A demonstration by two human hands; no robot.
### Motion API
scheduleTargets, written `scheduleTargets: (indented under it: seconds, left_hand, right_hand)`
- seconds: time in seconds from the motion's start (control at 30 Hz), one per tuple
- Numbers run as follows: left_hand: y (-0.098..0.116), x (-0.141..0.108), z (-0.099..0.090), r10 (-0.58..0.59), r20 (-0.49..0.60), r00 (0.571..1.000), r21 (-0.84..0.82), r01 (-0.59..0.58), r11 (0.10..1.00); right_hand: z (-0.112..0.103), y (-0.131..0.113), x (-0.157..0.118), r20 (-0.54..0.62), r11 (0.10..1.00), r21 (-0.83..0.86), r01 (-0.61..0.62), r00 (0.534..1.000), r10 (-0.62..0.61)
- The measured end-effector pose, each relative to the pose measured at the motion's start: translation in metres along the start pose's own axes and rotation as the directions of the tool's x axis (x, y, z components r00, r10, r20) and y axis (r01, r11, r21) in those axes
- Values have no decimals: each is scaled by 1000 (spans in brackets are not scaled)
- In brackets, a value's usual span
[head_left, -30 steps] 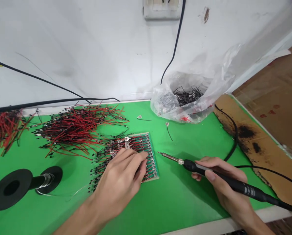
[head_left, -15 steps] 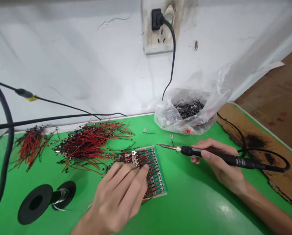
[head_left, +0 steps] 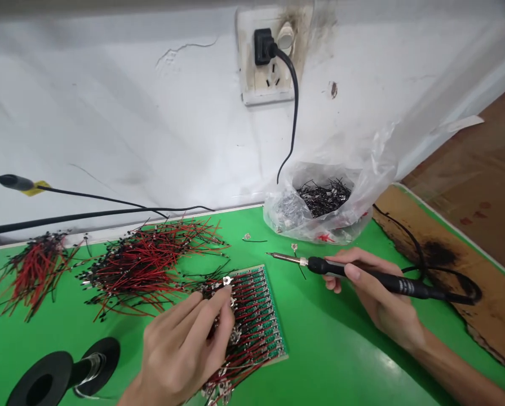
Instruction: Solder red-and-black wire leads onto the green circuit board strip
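Note:
My right hand point(head_left: 381, 296) grips a soldering iron point(head_left: 320, 265) by its black handle. Its metal tip points left, a little above and beyond the top right corner of a green circuit board point(head_left: 277, 316), apart from it. Rows of red and black wires point(head_left: 248, 301) run leftward from the board, with small silver metal tabs point(head_left: 227, 280) at their left side. Over these tabs my left hand point(head_left: 185, 344) is closed, thumb and fingertips drawn together; what lies between them is hidden. More tabs point(head_left: 222, 389) hang below that hand.
Two piles of red and black wires point(head_left: 138, 265) lie at the left. A solder spool point(head_left: 45, 378) lies at the lower left. Behind the iron stand a plastic bag point(head_left: 307, 228) of black wires and a scorched brown board point(head_left: 404, 225). Black cables point(head_left: 87, 214) cross the left.
My left hand has shifted left off the board's wires toward the tabs, uncovering more wires and lower tabs. The iron is still held in nearly the same place. The view has tilted slightly.

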State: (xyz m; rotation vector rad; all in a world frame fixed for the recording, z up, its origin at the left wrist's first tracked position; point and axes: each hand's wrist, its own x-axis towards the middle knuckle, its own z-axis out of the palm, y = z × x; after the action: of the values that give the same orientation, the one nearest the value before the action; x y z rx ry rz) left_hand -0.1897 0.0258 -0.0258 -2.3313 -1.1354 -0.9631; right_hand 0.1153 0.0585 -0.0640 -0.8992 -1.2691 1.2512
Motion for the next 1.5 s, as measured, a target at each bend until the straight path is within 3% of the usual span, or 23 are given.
scheduleTargets:
  seconds: [0.23,0.37,0.47,0.53,0.6,0.77,0.9,1.03,1.27,1.4,1.5]
  left_hand:
    - [-3,5,-1,-129,38,991,-107,133,985]
    - [-13,16,-3,-246,233,941,-50,264,963]
    - [-28,36,2,-153,434,888,-2,171,985]
    - [-41,53,13,-85,549,832,-36,125,991]
    - [-53,70,31,-52,587,808,-77,119,990]
    - [-73,88,76,40,637,770,-216,129,968]
    - [-79,82,90,34,626,779,-264,171,949]
    - [-78,75,80,1,598,801,-294,218,931]
    - [-59,67,45,-62,515,855,-409,309,859]
    - [-44,64,34,-138,516,846,-523,438,731]
    - [-27,66,29,-153,564,811,-585,524,620]
  right_hand:
    - [-3,-4,2,-54,999,-10,-46,997,45]
    - [-9,-2,-1,-48,997,-13,-72,996,71]
    - [-12,-1,-4,7,994,-5,-107,994,107]
    - [-11,-2,-4,78,990,-1,-140,987,140]
    - [-7,-3,-5,131,984,20,-177,976,173]
    - [0,-9,-4,240,963,91,-253,944,225]
    - [-2,-9,-5,277,954,133,-267,935,223]
    - [-4,-11,-6,320,948,136,-287,918,232]
    - [-5,-8,-4,320,951,126,-281,920,229]
    - [-6,-3,-3,331,953,118,-280,916,228]
    - [-5,-1,-2,340,950,127,-285,912,228]
